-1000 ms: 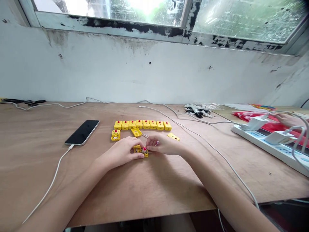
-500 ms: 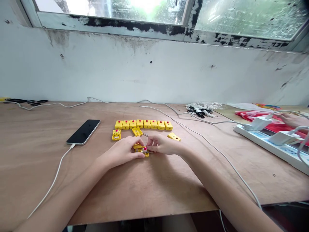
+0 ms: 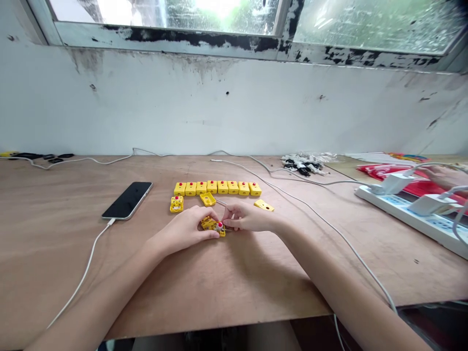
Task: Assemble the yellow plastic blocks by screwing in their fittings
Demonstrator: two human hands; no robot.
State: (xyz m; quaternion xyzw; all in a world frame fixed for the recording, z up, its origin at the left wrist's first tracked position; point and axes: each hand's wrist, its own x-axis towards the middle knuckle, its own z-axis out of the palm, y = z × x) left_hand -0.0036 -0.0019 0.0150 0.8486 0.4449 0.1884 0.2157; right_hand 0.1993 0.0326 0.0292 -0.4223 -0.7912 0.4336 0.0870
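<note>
My left hand (image 3: 190,225) lies low over the table, its fingers curled around an opened small yellow plastic case (image 3: 222,234) with a red button and bare inner parts. My right hand (image 3: 245,217) is closed in a pinch right beside that case. A thin metal tool (image 3: 221,202) pokes out from its fingers; its kind is hard to make out. Just beyond the hands rests an empty yellow shell (image 3: 208,199). Another open yellow case (image 3: 176,204) with a red button sits to the left, and a yellow cover (image 3: 263,205) with a hole lies to the right.
Several closed yellow cases (image 3: 222,187) form a row behind the hands. A phone (image 3: 127,200) on a white cable lies left. Rightward are a white power strip (image 3: 398,209), a black-and-white pile of small parts (image 3: 305,165), and another person's hand (image 3: 440,176) by red material.
Yellow pieces under my left fingers have shifted slightly. Both hands stay nearly in place, and the view has tilted a little.
</note>
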